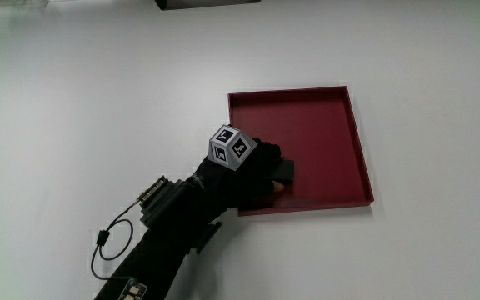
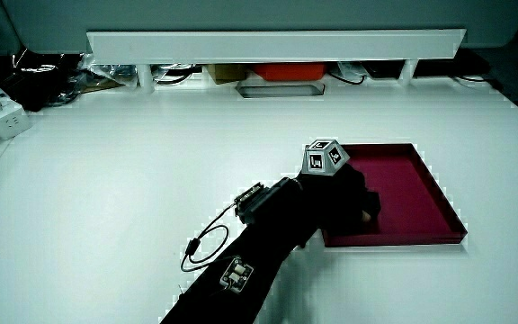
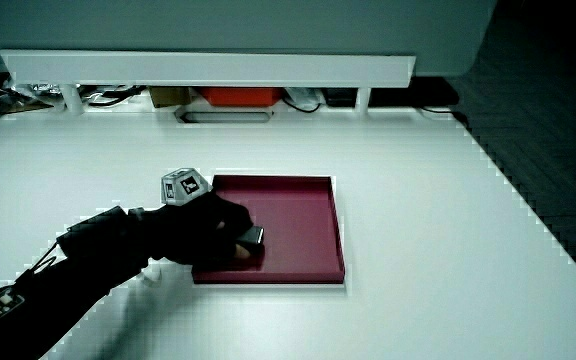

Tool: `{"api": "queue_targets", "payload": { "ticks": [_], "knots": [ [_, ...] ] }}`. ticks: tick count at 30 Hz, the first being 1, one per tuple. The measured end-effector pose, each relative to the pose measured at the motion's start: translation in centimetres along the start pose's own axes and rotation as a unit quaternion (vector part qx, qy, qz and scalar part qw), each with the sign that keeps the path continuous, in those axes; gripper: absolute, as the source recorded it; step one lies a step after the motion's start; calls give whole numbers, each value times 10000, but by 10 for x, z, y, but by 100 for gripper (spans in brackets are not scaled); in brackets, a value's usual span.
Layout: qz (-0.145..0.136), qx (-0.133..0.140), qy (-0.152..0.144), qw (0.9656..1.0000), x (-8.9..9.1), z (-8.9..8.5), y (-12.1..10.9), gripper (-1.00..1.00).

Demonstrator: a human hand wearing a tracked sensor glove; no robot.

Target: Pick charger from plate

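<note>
A gloved hand (image 1: 252,171) reaches into a square red plate (image 1: 332,100) on a white table (image 1: 98,92). Its fingers appear closed around a small black charger (image 3: 252,237).

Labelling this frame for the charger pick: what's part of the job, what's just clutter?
Job:
- hand, fingers closed on the charger
- charger, dark block, at the plate's corner nearest the person
- plate, red square tray

Clutter:
- white partition at the table's edge
- orange bin and cables under it
- white box at the table's edge
</note>
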Motion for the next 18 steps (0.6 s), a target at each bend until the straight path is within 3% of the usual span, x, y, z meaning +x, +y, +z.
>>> {"api": "queue_targets", "payload": {
  "ticks": [9,14,16,17,18],
  "knots": [
    [-420,235,168,9987,22,41,-22,100],
    [-579,215,74,9981,29,59,-46,100],
    [-782,278,-83,9965,25,57,-53,100],
    [-833,336,-20,9960,28,62,-60,100],
    [-684,198,-200,9973,24,59,-63,100]
  ]
}}
